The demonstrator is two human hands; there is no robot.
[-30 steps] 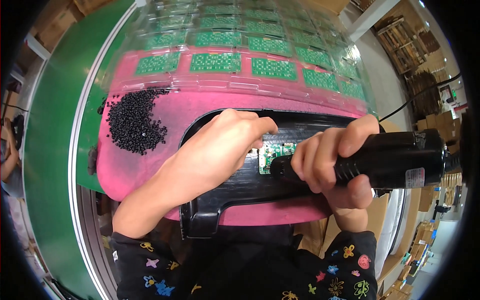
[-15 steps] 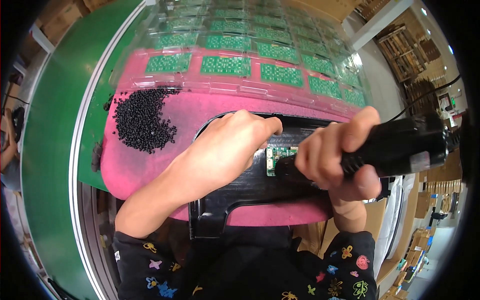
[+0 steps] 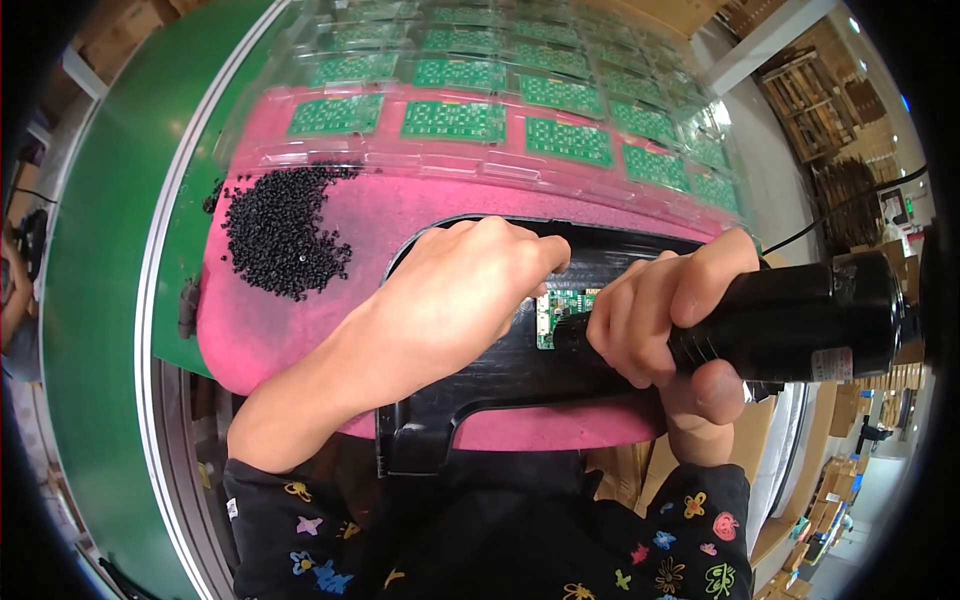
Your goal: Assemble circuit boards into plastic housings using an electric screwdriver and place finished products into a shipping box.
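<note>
Mostly glossy black, the thick cylindrical tool [image 3: 785, 315]

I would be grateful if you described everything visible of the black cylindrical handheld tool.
The black cylindrical handheld tool looks plastic and slightly glossy, with a thick rear body, a pale label, a ribbed mid-section and a narrower nose. It points leftward, wrapped by the fingers of the bare right hand. Its nose is over the small green circuit board in the long black plastic housing; whether they touch is unclear.
</note>
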